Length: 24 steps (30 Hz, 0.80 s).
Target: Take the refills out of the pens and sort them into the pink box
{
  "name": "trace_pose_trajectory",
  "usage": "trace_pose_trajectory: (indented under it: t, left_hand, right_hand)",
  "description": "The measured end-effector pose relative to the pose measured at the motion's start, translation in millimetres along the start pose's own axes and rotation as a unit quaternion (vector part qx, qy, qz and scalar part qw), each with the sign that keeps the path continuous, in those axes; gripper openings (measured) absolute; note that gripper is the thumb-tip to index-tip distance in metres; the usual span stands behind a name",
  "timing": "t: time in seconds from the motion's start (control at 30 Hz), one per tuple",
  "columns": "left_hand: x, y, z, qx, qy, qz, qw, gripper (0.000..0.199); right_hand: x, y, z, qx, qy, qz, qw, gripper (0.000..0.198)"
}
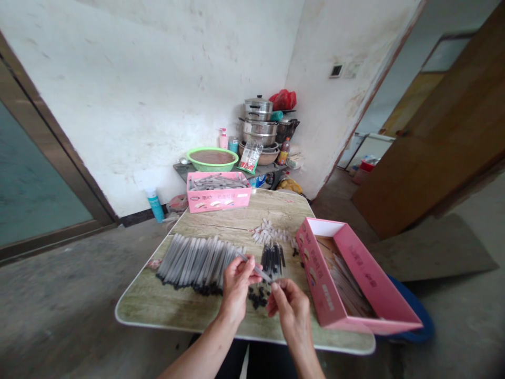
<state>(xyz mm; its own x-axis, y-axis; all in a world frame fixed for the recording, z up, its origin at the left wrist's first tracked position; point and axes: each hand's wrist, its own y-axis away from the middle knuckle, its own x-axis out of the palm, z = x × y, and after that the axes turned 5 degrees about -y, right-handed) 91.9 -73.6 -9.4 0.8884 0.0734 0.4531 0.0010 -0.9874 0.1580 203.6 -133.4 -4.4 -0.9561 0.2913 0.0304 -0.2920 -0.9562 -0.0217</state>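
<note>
My left hand (238,281) is closed around a grey translucent pen barrel (259,271), which slants down to the right. At its lower end, the thumb and fingers of my right hand (290,302) are pinched; any small part between them is hidden. Left of my hands lies a long row of similar pen barrels (197,260) with black ends towards me. Just beyond my hands are slim black pieces (272,258) in a bunch and a scatter of small whitish pieces (270,231). Small black plugs (258,297) lie between my two hands.
A pink box (219,199) full of pen barrels stands at the table's far edge. Another pink box (321,279), holding thin clear pieces, sits on the right edge. Behind are a green basin (212,167) and stacked pots (258,126). The wooden-patterned table (150,305) has rounded corners.
</note>
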Motion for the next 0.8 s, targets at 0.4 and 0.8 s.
trace_pose_trajectory:
  t: [0.4,0.8]
  left_hand:
    - [-1,-1,4,-0.012,-0.027,0.008,1.000,0.042]
    - [-21,-62,-10,0.180,-0.531,0.067,0.825,0.021]
  right_hand:
    - [-1,-2,-12,0.095,-0.039,0.024,0.994,0.052]
    - [-35,4,-21,0.099,-0.066,-0.074,0.990,0.049]
